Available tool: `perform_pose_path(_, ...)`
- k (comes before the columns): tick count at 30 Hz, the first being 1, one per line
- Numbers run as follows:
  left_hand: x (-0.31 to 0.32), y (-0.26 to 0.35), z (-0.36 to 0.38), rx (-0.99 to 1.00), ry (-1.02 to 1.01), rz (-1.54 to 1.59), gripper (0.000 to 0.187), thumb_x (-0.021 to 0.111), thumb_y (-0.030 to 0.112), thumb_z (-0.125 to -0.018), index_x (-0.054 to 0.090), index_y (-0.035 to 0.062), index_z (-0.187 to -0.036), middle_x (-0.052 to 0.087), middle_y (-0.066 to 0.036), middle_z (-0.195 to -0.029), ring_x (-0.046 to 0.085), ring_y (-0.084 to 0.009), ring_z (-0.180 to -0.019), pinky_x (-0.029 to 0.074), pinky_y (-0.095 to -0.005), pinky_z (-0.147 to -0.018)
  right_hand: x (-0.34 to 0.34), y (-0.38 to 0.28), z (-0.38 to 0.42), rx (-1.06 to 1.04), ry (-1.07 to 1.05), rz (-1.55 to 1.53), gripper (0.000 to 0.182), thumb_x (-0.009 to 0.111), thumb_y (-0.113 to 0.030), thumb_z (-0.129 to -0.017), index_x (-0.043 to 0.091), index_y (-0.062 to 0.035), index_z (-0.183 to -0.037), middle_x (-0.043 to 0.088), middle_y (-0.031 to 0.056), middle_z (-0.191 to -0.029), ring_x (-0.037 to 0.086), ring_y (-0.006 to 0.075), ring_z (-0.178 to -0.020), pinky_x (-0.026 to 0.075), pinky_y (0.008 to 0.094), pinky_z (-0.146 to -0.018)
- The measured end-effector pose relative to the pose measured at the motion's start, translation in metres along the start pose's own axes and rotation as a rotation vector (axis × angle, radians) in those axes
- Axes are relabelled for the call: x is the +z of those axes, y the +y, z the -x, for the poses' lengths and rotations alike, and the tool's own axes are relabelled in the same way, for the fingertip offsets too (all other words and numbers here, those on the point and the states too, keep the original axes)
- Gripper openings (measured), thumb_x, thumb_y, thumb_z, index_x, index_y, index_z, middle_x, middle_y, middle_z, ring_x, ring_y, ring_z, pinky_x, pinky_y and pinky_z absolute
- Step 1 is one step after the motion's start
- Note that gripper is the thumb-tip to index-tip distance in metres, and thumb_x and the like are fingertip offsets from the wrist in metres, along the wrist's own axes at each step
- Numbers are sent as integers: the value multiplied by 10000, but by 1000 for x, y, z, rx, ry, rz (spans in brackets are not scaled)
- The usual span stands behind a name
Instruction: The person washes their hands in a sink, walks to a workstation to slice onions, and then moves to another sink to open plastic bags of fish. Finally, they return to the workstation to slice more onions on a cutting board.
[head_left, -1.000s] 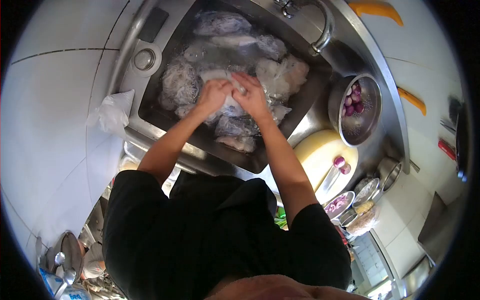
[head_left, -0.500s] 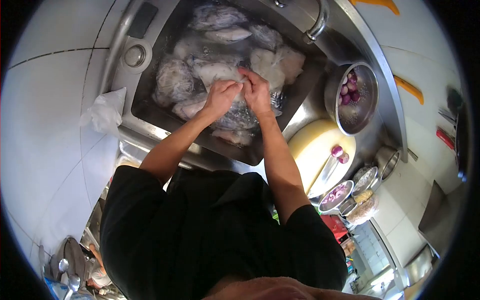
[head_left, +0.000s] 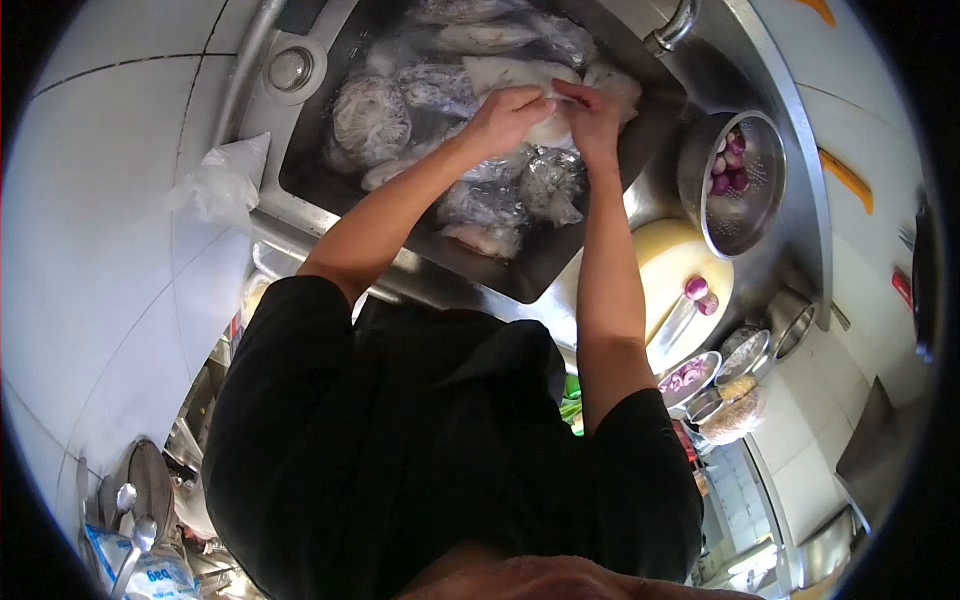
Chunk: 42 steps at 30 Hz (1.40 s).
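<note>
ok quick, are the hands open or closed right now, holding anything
Left hand: closed, gripping the pale packet.
Right hand: closed, gripping the same packet.

From my end I see a pale bag [head_left: 548, 130] pinched between the fingers of the left hand [head_left: 508, 122] and the right hand [head_left: 595, 118]. What I can see of it is whitish, soft and a little glossy, and it drops below the fingertips. The fingers cover its upper part, so I can't read its full outline or what it contains. It is over the sink [head_left: 545, 272], right of the middle, with a crumpled clear bundle [head_left: 552, 186] just below it in my view. A broad white piece [head_left: 510, 72] spreads behind the fingers; I can't tell whether it belongs to the same bag.
</note>
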<state>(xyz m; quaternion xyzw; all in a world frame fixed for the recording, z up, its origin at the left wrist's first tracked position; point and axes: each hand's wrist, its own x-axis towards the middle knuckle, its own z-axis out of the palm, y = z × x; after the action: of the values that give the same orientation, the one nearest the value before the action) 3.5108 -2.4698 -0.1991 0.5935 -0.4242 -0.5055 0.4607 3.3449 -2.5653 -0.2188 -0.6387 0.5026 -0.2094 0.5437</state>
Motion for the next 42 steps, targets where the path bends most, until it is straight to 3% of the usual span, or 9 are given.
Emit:
perform_pose_path(2,-10,-12,-7,131,20,44,337,645,287,-997,633,36,-1222,633,-111,-1071,593,-162,-1041,501,-319,-871,-9,21,-8,87,115,27,312,580,16,-890,747,21,-1153,767,136,-1119,713,192,-1049,537,310,-943)
perform_pose_path(6,-107,-47,47,-293,15,-973,583,643,501,-960,617,54,-1333,623,-218,-1347,590,-360,-1281,496,-442,-1046,-10,26,21,16,334,252,266,643,-97,-942,735,21,-1162,762,147,-1011,704,189,-953,529,305,-884)
perform_pose_path(8,-135,-60,85,-872,-81,-1031,768,647,648,-887,624,14,-1320,602,-245,-1390,591,-394,-1289,480,-468,-1068,-2,39,41,-14,395,192,247,648,-102,-956,728,25,-1151,756,156,-1003,698,187,-948,526,308,-884)
perform_pose_path(13,-129,-101,117,-973,73,-1011,667,647,588,-885,701,8,-1210,659,-255,-1309,632,-407,-1237,497,-469,-1048,74,72,107,86,250,-30,122,651,-72,-964,731,-9,-1032,756,109,-947,685,154,-891,536,319,-832)
perform_pose_path(22,-136,-78,121,-601,209,-933,248,625,261,-807,759,61,-866,718,-189,-1192,682,-385,-1096,519,-464,-975,124,21,145,132,-186,129,346,721,-113,-876,707,-60,-1217,731,182,-1130,733,294,-919,579,378,-825)
perform_pose_path(26,-160,-42,123,163,237,-839,118,603,82,-733,702,18,-744,732,-143,-1012,655,-336,-960,496,-419,-902,125,-39,128,-89,-222,147,477,715,-115,-890,635,-87,-1360,634,160,-1376,691,259,-1089,573,338,-829)
perform_pose_path(29,-142,9,114,305,292,-505,79,612,45,-751,660,-15,-733,711,-146,-888,651,-298,-885,488,-407,-843,142,-49,120,-200,-170,32,513,728,-147,-879,624,-107,-1379,584,155,-1446,606,292,-1243,546,359,-898)
perform_pose_path(35,-110,-7,114,-181,572,960,94,639,21,-795,600,-21,-721,665,-88,-821,613,-202,-755,477,-335,-735,110,-55,99,-363,-120,157,336,737,-168,-860,747,-101,-1189,582,141,-1443,462,352,-1416,473,388,-1067)
perform_pose_path(42,-62,-13,120,-207,425,572,80,640,10,-753,609,-4,-680,634,-100,-724,602,-192,-651,468,-322,-631,94,-22,92,-441,-439,266,360,747,-216,-806,754,-62,-1131,558,150,-1489,534,390,-1350,452,436,-1109)
